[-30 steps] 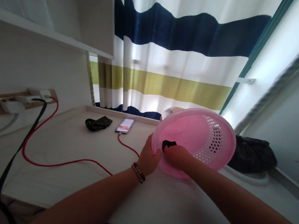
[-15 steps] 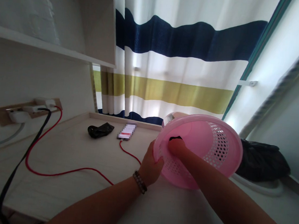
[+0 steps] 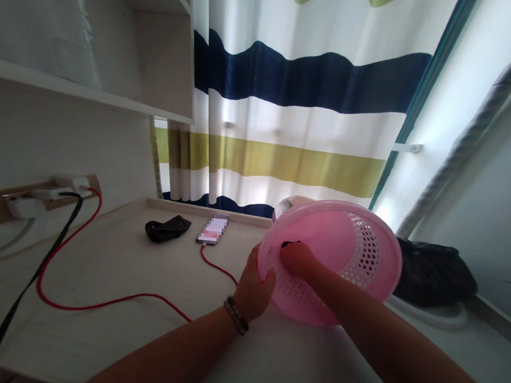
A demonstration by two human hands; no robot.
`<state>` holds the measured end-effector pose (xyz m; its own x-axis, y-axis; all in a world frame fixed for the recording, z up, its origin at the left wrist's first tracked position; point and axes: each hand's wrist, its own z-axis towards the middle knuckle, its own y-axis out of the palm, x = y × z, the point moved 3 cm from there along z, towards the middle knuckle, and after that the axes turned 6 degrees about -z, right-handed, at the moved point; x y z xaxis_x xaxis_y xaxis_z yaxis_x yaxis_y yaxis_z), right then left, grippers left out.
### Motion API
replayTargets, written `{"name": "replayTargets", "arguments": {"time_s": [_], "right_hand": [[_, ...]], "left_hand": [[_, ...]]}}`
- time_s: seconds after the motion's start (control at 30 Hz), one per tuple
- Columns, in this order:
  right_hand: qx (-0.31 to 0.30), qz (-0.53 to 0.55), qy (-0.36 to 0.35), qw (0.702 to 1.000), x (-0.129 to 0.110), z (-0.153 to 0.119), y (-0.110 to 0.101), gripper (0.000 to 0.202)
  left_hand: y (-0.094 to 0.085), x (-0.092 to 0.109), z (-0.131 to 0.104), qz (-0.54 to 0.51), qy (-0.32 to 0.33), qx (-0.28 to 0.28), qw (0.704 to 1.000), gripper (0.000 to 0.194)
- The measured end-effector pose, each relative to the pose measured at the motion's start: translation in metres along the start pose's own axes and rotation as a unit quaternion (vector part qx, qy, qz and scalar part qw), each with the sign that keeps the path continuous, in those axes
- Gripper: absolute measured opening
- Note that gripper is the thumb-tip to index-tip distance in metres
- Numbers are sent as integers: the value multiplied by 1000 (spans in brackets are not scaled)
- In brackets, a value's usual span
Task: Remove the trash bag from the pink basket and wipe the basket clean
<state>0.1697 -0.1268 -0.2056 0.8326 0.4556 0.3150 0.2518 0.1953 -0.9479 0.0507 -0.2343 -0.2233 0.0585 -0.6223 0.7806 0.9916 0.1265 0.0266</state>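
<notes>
Your camera sat on your head, facing forward and tipped down over the pale desk [image 3: 110, 262] toward the striped curtain [image 3: 306, 124] behind it. You saw your left hand [image 3: 253, 289] and right hand [image 3: 298, 259] near, beyond your forearms, right of centre. Your wide view also caught the wall shelf [image 3: 68, 87], upper left.

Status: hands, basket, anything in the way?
Left hand gripping pink basket at the rim. Right hand inside, holding mostly hidden dark item. Basket tilted, opening toward camera. Red cable near left hand.
</notes>
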Motion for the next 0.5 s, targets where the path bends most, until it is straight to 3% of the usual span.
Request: {"name": "replayTargets", "arguments": {"time_s": [0.27, 0.5], "right_hand": [[-24, -55, -62, 996, -21, -29, 6, 24], [-29, -29, 0, 999, 1, -6, 0, 28]], "left_hand": [[3, 2, 0, 3, 0, 3, 1000, 53], [4, 5, 0, -17, -11, -7, 1000, 61]]}}
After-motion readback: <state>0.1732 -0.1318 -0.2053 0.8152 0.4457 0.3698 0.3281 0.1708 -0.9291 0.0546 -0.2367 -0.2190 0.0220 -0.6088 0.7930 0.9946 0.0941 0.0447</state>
